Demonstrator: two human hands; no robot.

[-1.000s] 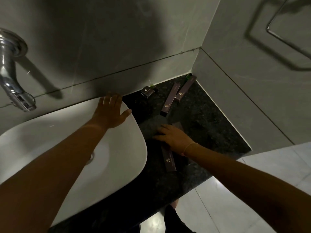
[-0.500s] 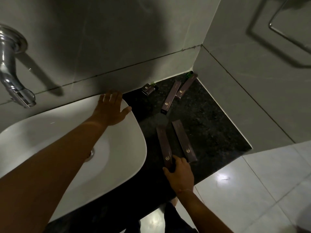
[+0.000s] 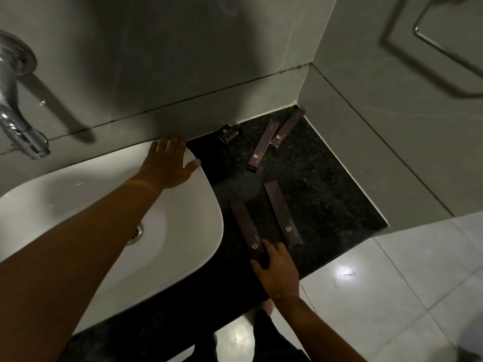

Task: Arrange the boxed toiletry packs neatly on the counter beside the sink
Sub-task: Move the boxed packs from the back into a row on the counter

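Observation:
Several dark brown boxed packs with gold logos lie on the black speckled counter (image 3: pixel 326 184) right of the white sink (image 3: pixel 183 257). My right hand (image 3: pixel 278 270) rests on the near end of a long pack (image 3: pixel 244 226), fingers bent around it. A second long pack (image 3: pixel 282 212) lies just right of it, roughly parallel. Two more long packs (image 3: pixel 262 146) (image 3: pixel 288 130) lie angled toward the back corner. A small square pack (image 3: pixel 228 134) sits by the back wall. My left hand (image 3: pixel 167 163) lies flat and open on the sink's back right rim.
A chrome tap (image 3: pixel 15 105) juts from the wall at left. Grey tiled walls close the counter at the back and right. A metal towel rail (image 3: pixel 444 35) hangs at upper right. A green-capped item (image 3: pixel 292 111) lies in the back corner. Glossy floor tiles lie beyond the counter's front edge.
My right hand drew back from over the two near packs to the near end of the left one, uncovering both. That pack now lies further left. My left hand stayed on the sink rim.

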